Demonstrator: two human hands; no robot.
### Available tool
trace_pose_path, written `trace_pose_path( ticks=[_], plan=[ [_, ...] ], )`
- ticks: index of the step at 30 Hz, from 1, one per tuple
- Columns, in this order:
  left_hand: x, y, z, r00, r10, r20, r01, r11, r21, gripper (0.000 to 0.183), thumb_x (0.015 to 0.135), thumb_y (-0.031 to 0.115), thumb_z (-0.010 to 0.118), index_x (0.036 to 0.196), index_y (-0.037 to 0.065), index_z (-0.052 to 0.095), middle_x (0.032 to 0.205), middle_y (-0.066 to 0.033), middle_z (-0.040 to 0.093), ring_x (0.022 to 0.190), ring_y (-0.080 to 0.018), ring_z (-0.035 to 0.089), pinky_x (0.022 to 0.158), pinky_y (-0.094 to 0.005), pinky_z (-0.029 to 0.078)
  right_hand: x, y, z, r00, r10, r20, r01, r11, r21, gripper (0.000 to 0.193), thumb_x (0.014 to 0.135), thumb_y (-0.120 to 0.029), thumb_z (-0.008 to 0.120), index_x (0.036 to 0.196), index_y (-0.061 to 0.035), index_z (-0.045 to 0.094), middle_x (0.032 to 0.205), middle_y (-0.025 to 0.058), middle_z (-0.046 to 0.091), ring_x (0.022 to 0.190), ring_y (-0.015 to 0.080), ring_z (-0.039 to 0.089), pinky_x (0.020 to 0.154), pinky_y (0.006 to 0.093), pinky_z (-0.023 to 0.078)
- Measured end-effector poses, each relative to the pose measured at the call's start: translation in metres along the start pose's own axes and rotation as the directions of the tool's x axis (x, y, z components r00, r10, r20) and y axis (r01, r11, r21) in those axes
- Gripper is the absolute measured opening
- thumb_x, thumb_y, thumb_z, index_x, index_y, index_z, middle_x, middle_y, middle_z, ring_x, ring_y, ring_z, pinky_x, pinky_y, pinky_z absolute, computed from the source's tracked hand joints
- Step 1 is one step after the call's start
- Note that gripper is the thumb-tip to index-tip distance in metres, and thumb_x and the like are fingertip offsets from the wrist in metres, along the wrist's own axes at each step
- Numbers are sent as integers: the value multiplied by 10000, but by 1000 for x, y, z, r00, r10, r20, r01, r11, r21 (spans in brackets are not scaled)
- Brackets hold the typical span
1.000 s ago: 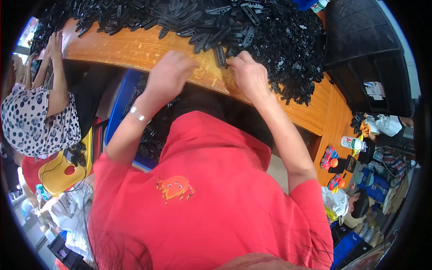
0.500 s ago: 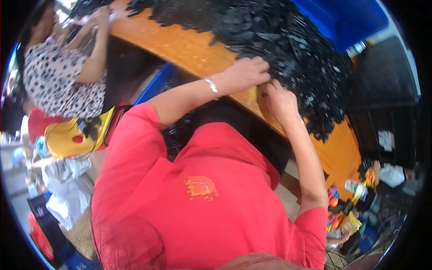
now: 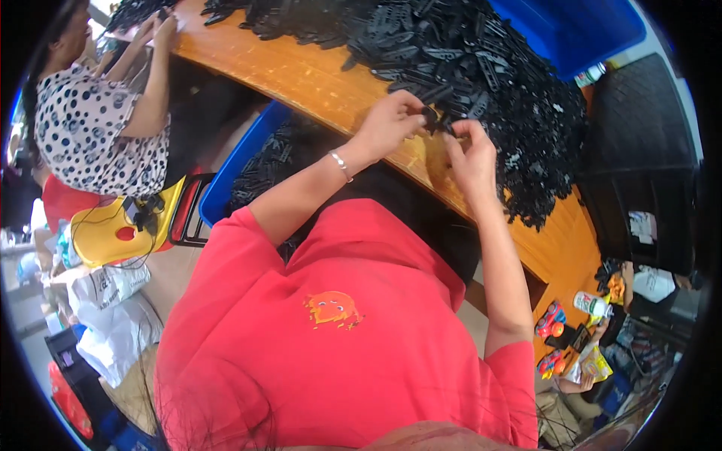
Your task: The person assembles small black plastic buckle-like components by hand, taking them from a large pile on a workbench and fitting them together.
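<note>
Above the near edge of the orange-brown table (image 3: 323, 86), my two hands are close together. My left hand (image 3: 389, 126), with a silver bracelet at the wrist, pinches a small black plastic part (image 3: 430, 118). The fingertips of my right hand (image 3: 474, 152) are closed on another small black piece (image 3: 447, 126), almost touching the first; its exact shape is too small to tell. Just beyond my hands lies a heap of long, slotted black plastic parts (image 3: 421, 46). Next to it on the right is a mound of smaller black pieces (image 3: 538, 143).
A blue bin (image 3: 594, 34) stands behind the heap; another blue bin (image 3: 222, 184), holding black parts, sits below the table edge. A co-worker (image 3: 105, 135) handles parts at the left, near a yellow chair (image 3: 98, 233). A white bottle (image 3: 593, 304) and toy cars (image 3: 551, 322) lie right.
My hands have drawn slightly apart and turned, so the black pieces between the fingertips now show. My left forearm has shifted a little left and down.
</note>
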State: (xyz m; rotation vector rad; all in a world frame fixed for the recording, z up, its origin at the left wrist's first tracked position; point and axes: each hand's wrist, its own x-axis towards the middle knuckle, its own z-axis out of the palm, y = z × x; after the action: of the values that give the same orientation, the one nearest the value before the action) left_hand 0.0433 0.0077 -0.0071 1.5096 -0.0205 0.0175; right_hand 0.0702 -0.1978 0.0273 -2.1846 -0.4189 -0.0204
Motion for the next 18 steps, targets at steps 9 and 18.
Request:
trace_pose_path(
  ticks=[9, 18],
  plan=[
    [-22, 2, 16, 999, 14, 39, 4, 896, -445, 408, 1035, 63, 691, 1420, 11, 568, 1264, -86, 702, 1157, -158, 673, 990, -315, 549, -8, -12, 15, 996, 25, -81, 3, 947, 320, 235, 880, -36, 855, 1004, -24, 655, 799, 11, 686, 685, 81, 634, 640, 258, 540],
    [-21, 13, 11, 996, -45, 74, 79, 817, -570, 423, 1127, 199, 583, 1513, 30, 552, 1240, -70, 720, 1098, -149, 691, 958, -324, 554, -10, -29, 5, 976, -119, -181, 176, 923, 343, 198, 861, 6, 855, 895, -4, 660, 837, 36, 666, 696, 101, 654, 628, 267, 534]
  ],
)
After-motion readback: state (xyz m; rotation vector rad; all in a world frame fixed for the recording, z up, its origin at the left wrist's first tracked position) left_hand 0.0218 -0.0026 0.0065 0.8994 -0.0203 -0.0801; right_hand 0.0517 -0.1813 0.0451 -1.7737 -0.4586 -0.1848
